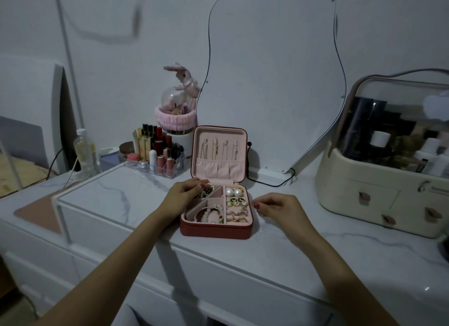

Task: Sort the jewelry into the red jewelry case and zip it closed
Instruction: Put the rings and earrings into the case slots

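Two bare arms reaching in from 6 o'clock over a smooth white worktop (279,240) with grey marble lines.

Red jewelry case (216,231) lying open in the middle, near the front edge, lid standing straight up at 12 o'clock. Soft pink lining inside, cut into little rooms, likely to keep pieces from tangling.

Left hand (184,194) at 9 o'clock of the case, fingers curled down into the far left room, on some dark beads (206,192). Looks like tucking them in; cannot tell if really pinched.

Right hand (274,204) at 3 o'clock, just beside the case's right wall, fingers bent with the tips pinched close. Too small to tell if anything sits between them.

In the near left room, round bracelets (211,214) of pale beads, curled to fit. On the right side, gold rings (239,218) pushed into soft rolls, then two shiny round pearls (233,192) further back.

In the lid, thin chains (218,148) hung from hooks, ends tucked in a gathered pocket.

Sorting looks almost done; zip not closed yet.

Further back at 11 o'clock, a clear tray of lipsticks (158,155). At 2 o'clock, a cream makeup box (379,192) with a clear top. Behind, a wavy mirror (272,82) leaning on the wall.
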